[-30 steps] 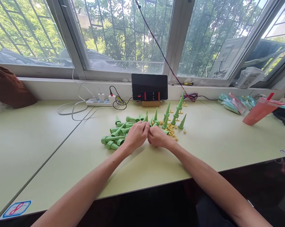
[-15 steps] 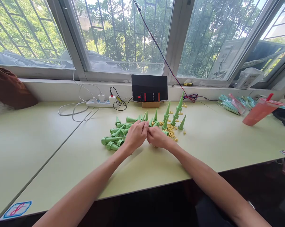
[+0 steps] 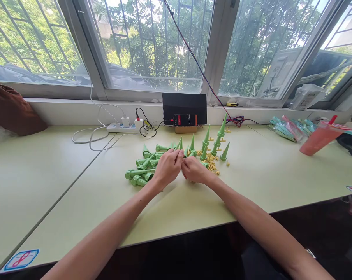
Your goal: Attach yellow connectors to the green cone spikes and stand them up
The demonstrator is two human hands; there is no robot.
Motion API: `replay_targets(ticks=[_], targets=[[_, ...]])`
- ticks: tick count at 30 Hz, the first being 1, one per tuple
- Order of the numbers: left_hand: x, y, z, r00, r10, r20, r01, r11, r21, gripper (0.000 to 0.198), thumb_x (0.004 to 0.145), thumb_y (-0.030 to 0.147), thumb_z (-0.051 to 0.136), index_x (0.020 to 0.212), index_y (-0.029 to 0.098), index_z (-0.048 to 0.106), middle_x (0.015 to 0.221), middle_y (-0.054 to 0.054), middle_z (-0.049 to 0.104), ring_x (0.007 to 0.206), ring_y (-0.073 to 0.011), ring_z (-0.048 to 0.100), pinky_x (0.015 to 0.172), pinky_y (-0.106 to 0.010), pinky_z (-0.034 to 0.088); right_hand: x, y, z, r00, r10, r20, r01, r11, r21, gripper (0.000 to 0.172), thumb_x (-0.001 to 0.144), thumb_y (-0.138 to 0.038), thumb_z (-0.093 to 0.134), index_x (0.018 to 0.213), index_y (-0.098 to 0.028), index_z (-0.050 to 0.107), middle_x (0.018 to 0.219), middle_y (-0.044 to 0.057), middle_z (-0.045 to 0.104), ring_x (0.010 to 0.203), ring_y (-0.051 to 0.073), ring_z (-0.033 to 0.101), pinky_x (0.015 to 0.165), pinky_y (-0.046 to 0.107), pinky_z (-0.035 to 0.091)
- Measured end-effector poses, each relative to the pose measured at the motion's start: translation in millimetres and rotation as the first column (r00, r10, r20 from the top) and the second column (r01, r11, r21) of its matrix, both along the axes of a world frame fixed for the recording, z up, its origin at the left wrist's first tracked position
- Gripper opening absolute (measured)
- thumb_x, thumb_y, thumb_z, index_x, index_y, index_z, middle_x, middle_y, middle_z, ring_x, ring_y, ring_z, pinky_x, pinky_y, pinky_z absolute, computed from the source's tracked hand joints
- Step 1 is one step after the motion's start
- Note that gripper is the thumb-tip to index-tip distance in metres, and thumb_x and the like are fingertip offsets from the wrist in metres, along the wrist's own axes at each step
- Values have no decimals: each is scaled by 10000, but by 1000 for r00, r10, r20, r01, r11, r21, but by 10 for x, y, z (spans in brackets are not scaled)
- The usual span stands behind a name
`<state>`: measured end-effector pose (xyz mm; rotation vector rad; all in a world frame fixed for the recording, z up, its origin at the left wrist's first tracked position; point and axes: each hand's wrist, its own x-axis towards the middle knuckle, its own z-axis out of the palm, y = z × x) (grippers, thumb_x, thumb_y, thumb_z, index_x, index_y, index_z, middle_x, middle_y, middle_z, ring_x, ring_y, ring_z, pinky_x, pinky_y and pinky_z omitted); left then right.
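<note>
My left hand [image 3: 168,165] and my right hand [image 3: 195,169] meet above the middle of the table, fingers curled together at the tips. Whatever they pinch is hidden behind the fingers. Left of them lies a pile of green plastic cone spikes with ribbed collars [image 3: 136,173]. More spikes stand upright behind the hands. To the right, a stack of green spikes [image 3: 217,140] rises with yellow valves sticking out of its sides. Small yellow valve pieces [image 3: 212,163] are heaped beside my right hand, partly covered by it. A single spike [image 3: 224,152] stands at the far right of the group.
A black tablet [image 3: 184,105] and a lit phone [image 3: 186,120] lean at the back on a cardboard box. A power strip [image 3: 123,127] with cables lies to their left. On the right are a red drink cup [image 3: 323,138] and plastic-wrapped packets [image 3: 285,128].
</note>
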<state>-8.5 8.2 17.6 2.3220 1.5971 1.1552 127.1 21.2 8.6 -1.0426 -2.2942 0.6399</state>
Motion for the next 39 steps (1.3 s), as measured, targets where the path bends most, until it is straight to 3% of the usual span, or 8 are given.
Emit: replay_targets(ticks=[14, 32, 39], targets=[[4, -9, -1, 1000, 20, 21, -20, 999, 27, 400, 976, 364, 312, 688, 199, 536, 673, -28, 502, 603, -154, 475, 594, -287, 348, -14, 47, -51, 998, -51, -30, 55, 992, 118, 335, 917, -201, 373, 601, -162, 478, 525, -14, 480, 482, 82, 344, 494, 232, 232], [5, -2, -18, 1000, 24, 5, -24, 1000, -3, 407, 973, 374, 314, 656, 198, 499, 646, -19, 485, 592, -149, 446, 590, -285, 320, 0, 65, -92, 999, -39, -1, 39, 995, 93, 372, 906, -236, 350, 539, -183, 328, 495, -29, 327, 478, 82, 261, 470, 245, 207], [8, -9, -21, 1000, 14, 3, -14, 1000, -7, 396, 970, 365, 324, 654, 195, 493, 644, -19, 487, 593, -148, 444, 592, -283, 317, 4, 81, -111, 999, -25, 19, 23, 996, 85, 345, 898, -234, 348, 556, -186, 345, 507, -20, 371, 483, 90, 278, 483, 250, 235]])
